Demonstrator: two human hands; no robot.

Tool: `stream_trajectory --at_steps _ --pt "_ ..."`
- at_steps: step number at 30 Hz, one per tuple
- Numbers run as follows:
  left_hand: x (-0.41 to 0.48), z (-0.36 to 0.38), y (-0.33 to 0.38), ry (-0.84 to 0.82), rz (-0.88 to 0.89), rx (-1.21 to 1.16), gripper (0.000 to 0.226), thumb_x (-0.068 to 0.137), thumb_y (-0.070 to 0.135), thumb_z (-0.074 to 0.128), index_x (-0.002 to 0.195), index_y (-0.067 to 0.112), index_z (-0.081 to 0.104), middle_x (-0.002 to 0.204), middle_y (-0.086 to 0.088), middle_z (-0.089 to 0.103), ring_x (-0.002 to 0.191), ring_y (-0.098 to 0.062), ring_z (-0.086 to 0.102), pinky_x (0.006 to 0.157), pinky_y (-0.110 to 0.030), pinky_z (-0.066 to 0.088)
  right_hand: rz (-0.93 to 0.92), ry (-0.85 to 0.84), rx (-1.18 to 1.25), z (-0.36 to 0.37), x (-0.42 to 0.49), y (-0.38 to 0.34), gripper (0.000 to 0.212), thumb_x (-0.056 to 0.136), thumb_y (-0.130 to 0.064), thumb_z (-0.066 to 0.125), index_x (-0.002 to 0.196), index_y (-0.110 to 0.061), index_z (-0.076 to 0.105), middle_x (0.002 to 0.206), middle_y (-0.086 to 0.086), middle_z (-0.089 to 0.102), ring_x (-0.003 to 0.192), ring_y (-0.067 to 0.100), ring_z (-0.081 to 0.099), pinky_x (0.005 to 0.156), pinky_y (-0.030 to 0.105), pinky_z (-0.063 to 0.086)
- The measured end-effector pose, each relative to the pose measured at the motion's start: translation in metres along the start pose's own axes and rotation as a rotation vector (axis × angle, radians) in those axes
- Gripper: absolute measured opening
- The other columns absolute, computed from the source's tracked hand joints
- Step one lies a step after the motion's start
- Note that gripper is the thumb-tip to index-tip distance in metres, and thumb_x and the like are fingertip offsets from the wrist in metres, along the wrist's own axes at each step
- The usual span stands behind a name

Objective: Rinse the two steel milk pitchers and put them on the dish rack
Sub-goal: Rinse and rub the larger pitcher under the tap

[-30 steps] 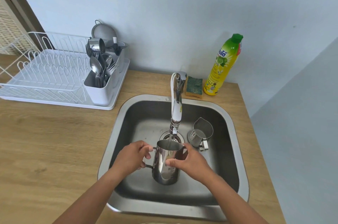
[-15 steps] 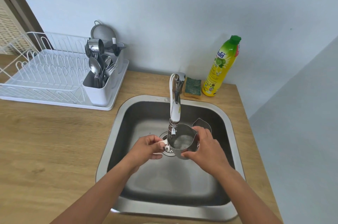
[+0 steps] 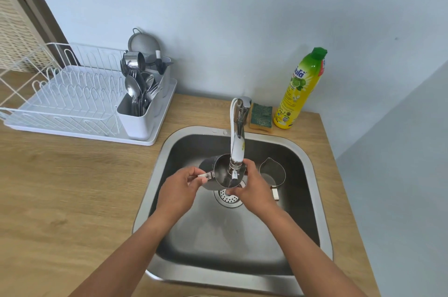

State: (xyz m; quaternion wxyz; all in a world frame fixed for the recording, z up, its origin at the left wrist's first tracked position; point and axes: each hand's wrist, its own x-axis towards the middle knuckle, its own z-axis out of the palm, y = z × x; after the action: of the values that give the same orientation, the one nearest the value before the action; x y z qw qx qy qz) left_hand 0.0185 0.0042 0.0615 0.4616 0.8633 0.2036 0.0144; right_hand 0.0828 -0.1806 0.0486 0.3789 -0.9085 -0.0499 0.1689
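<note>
Inspector: Status of the first pitcher (image 3: 222,173)?

Clerk: Rinse in progress, by my judgement; it lies tipped on its side under the faucet (image 3: 237,148); left hand (image 3: 178,191) pinches its handle; right hand (image 3: 254,187) curls round its rim; water flow cannot be confirmed.

Inspector: Second pitcher (image 3: 272,173)?

Clerk: Upright in the sink (image 3: 218,236), just right of the right hand; untouched.

Inspector: Dish rack (image 3: 72,102)?

Clerk: Well left of the left hand; holds neither pitcher; task under halfway.

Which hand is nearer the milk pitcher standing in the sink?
Right. The right hand is just beside the standing pitcher; the left hand, gripping the tilted pitcher, is farther off.
</note>
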Motion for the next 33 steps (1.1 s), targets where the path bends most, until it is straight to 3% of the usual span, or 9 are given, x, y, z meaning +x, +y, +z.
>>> stream_trajectory --at_steps 3,6,10,12,15,18,23,28,33 --pt "-0.004 -0.010 0.001 0.038 0.048 0.148 0.010 0.092 0.037 0.059 0.095 0.034 0.068 0.098 0.015 0.068 0.090 -0.007 0.064 0.069 -0.026 0.044 0.013 -0.047 0.082 0.011 0.002 -0.001 0.077 0.064 -0.027 0.088 0.124 -0.036 0.041 0.116 -0.014 0.062 0.111 0.014 0.059 0.088 0.032 0.047" --pt "-0.007 -0.020 0.001 0.064 0.100 0.271 0.014 0.096 0.038 0.053 0.099 0.035 0.066 0.099 0.016 0.066 0.084 -0.007 0.061 0.063 -0.022 0.039 0.020 -0.134 0.176 0.018 -0.001 -0.002 0.073 0.065 -0.021 0.088 0.121 -0.032 0.043 0.109 -0.012 0.064 0.098 0.008 0.059 0.076 0.015 0.045" --pt "-0.010 -0.026 -0.004 0.033 0.115 0.408 0.016 0.098 0.041 0.046 0.098 0.038 0.062 0.093 0.016 0.067 0.074 -0.007 0.058 0.060 -0.024 0.039 0.038 -0.197 0.245 0.029 -0.006 0.008 0.074 0.053 -0.035 0.090 0.115 -0.028 0.050 0.111 -0.007 0.067 0.107 0.013 0.062 0.099 0.038 0.049" --pt "-0.011 -0.026 -0.008 -0.007 0.087 0.422 0.017 0.098 0.043 0.044 0.096 0.038 0.060 0.088 0.016 0.067 0.075 -0.006 0.060 0.065 -0.027 0.044 0.051 -0.225 0.273 0.029 -0.010 0.014 0.078 0.051 -0.039 0.090 0.117 -0.027 0.051 0.114 -0.006 0.066 0.109 0.013 0.063 0.102 0.039 0.048" --pt "-0.012 -0.020 -0.017 -0.121 -0.004 0.288 0.018 0.098 0.041 0.045 0.091 0.034 0.060 0.081 0.015 0.069 0.073 -0.007 0.067 0.071 -0.032 0.054 0.052 -0.237 0.308 0.027 -0.019 0.023 0.077 0.055 -0.036 0.091 0.120 -0.031 0.049 0.116 -0.004 0.066 0.112 0.012 0.062 0.102 0.034 0.049" --pt "-0.015 -0.008 -0.024 -0.248 -0.141 -0.036 0.017 0.097 0.032 0.050 0.088 0.028 0.064 0.078 0.007 0.071 0.068 -0.017 0.070 0.063 -0.031 0.057 0.060 -0.205 0.343 0.022 -0.027 0.034 0.074 0.055 -0.033 0.092 0.113 -0.035 0.046 0.108 -0.002 0.070 0.107 0.015 0.066 0.100 0.037 0.051" --pt "-0.016 0.017 -0.023 -0.389 -0.209 -0.285 0.013 0.097 0.017 0.054 0.091 0.011 0.063 0.084 -0.002 0.069 0.072 -0.017 0.063 0.066 -0.033 0.056 0.043 -0.130 0.258 -0.001 -0.033 0.042 0.085 0.056 -0.029 0.093 0.122 -0.039 0.039 0.113 -0.013 0.063 0.110 0.005 0.058 0.096 0.023 0.043" --pt "-0.006 0.026 -0.013 -0.311 -0.126 -0.269 0.008 0.093 0.018 0.061 0.087 0.014 0.066 0.091 -0.006 0.067 0.085 -0.018 0.066 0.071 -0.033 0.060 0.008 -0.032 0.225 -0.008 -0.026 0.038 0.086 0.059 -0.017 0.090 0.122 -0.041 0.038 0.112 -0.019 0.058 0.112 0.006 0.056 0.102 0.030 0.045" --pt "0.004 0.012 -0.011 -0.190 -0.077 -0.094 0.010 0.090 0.031 0.060 0.082 0.027 0.065 0.084 0.007 0.070 0.080 -0.022 0.071 0.076 -0.043 0.059 0.028 -0.069 0.259 0.003 -0.017 0.026 0.089 0.060 -0.027 0.090 0.132 -0.033 0.037 0.120 -0.011 0.060 0.116 0.010 0.055 0.104 0.033 0.043"
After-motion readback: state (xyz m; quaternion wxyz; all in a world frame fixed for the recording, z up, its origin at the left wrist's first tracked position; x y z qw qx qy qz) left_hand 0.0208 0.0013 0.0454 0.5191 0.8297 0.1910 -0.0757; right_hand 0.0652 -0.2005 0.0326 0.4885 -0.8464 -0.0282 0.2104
